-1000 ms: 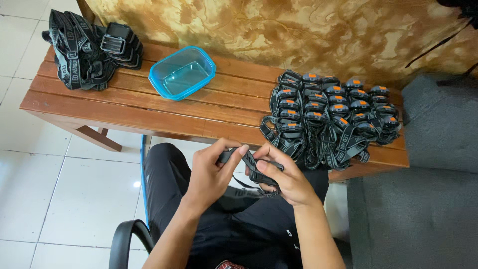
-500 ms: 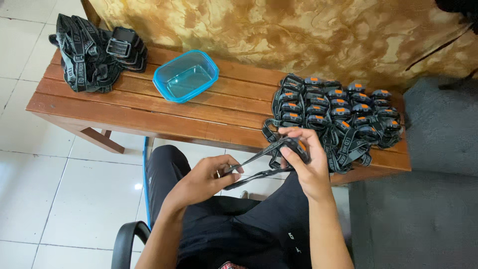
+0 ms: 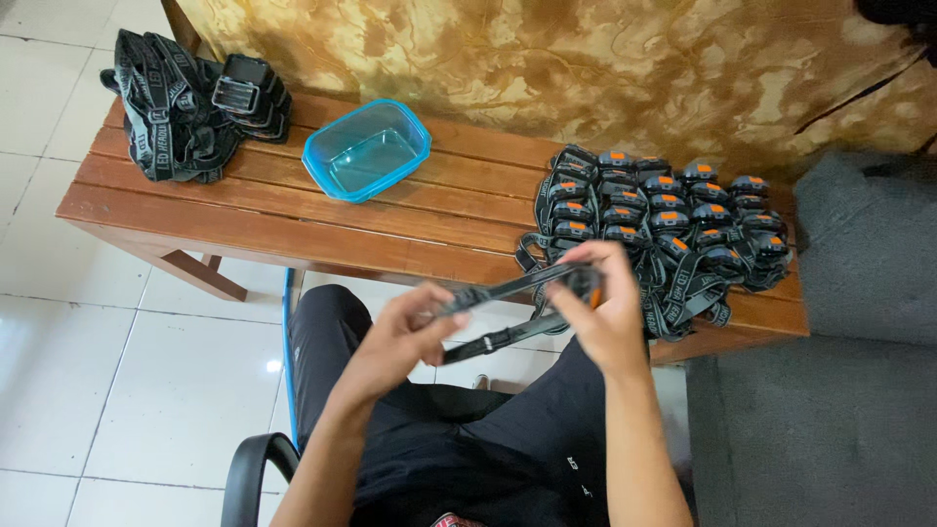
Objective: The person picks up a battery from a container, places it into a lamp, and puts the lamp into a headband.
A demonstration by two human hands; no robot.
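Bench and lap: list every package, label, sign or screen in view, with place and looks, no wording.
Printed straps: heaped at the bench's far left; dark with pale lettering.
Printed straps on the headlamp pile: bench's right end; grey-black with pale lettering, lamps orange-topped.
Small print on the trousers: right thigh; pale on black.
Blue-rimmed clear container: mid-bench; unlabelled.
No signs or screens.

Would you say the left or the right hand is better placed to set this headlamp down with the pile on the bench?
Probably the right hand: it grips the lamp end of the headlamp right beside the pile of headlamps, while the left hand holds the strap end, farther from it.
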